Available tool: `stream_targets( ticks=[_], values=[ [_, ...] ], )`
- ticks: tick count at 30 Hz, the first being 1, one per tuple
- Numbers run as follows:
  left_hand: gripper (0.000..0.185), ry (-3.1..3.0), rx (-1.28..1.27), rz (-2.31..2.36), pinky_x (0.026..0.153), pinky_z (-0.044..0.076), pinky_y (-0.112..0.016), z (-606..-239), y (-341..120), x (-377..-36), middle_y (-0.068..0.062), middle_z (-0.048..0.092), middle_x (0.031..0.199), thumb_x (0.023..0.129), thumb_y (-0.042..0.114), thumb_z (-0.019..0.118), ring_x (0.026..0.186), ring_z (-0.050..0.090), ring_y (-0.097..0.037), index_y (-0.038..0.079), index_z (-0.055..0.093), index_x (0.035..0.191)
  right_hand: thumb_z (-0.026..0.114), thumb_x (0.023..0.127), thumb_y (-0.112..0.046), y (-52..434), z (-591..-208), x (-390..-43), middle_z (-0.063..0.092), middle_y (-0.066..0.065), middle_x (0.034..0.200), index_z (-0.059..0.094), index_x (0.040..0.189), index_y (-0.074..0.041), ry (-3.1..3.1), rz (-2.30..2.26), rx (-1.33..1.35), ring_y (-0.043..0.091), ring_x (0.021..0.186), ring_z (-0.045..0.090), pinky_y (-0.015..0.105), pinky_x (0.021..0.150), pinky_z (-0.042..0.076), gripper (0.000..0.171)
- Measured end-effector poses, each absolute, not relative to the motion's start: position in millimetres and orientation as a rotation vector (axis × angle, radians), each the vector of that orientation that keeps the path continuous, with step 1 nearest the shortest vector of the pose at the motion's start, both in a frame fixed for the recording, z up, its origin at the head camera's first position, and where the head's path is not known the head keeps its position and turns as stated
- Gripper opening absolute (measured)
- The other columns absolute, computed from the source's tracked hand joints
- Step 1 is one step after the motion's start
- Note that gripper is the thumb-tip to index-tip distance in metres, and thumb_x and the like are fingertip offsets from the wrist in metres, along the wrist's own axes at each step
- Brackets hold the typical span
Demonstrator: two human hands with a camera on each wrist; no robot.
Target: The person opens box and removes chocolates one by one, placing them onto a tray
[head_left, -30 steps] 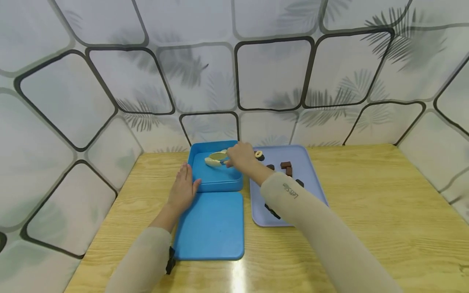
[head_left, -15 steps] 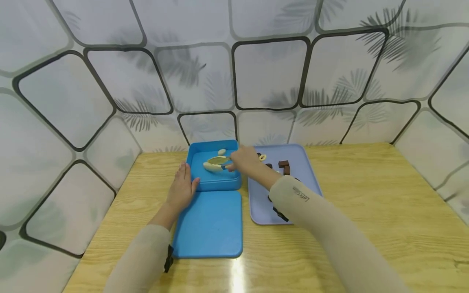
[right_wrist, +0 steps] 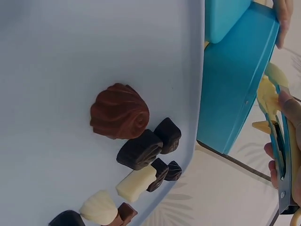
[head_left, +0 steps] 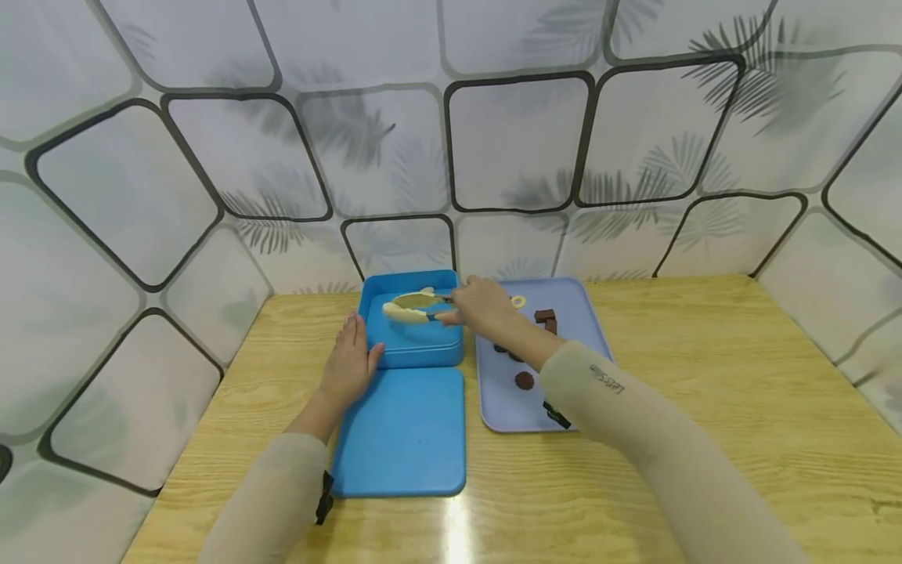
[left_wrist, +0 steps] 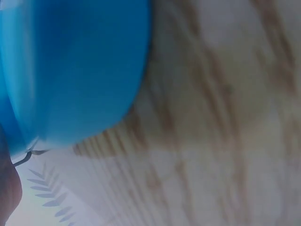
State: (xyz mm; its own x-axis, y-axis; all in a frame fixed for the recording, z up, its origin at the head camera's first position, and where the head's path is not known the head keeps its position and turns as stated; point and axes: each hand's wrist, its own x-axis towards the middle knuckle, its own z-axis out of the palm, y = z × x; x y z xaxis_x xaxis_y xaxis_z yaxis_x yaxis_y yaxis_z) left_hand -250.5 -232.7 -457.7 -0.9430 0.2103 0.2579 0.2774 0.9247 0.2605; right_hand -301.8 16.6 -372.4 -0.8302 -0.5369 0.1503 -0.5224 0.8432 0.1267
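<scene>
At the left side of the blue box [head_left: 412, 345], the left hand [head_left: 350, 368] lies flat with straight fingers. Over the box, tongs [head_left: 416, 307] point left, pinched by the right hand [head_left: 482, 308]; their tips are over the box's far left part.

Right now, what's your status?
Right hand grips tongs over blue box. Left hand flat against box side. Chocolates wait on tray. Nothing in the way.
</scene>
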Motion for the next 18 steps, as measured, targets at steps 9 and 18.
stream_targets(
  ticks=[9, 18],
  values=[
    [0.067, -2.871, -0.354, -0.440, 0.114, 0.017, -0.052, -458, -230, -252, -0.035, 0.014, 0.150, 0.102, 0.030, 0.039, 0.140, 0.016, -0.045, -0.019, 0.017, 0.141, 0.063, 0.080, -0.060, 34, -364, -288, 0.069, 0.002, 0.075, 0.074, 0.096, -0.010, -2.649, -0.103, 0.871, 0.015, 0.068, 0.056, 0.026, 0.057, 0.052, 0.054],
    [0.067, -2.866, -0.351, -0.438, 0.114, 0.017, -0.053, -457, -233, -252, -0.036, 0.015, 0.149, 0.102, 0.029, 0.040, 0.140, 0.016, -0.047, -0.020, 0.018, 0.141, 0.065, 0.078, -0.058, 56, -347, -274, 0.067, 0.005, 0.072, 0.074, 0.100, -0.007, -2.605, 0.004, 0.837, 0.016, 0.062, 0.052, 0.026, 0.045, 0.044, 0.055]
  ],
)
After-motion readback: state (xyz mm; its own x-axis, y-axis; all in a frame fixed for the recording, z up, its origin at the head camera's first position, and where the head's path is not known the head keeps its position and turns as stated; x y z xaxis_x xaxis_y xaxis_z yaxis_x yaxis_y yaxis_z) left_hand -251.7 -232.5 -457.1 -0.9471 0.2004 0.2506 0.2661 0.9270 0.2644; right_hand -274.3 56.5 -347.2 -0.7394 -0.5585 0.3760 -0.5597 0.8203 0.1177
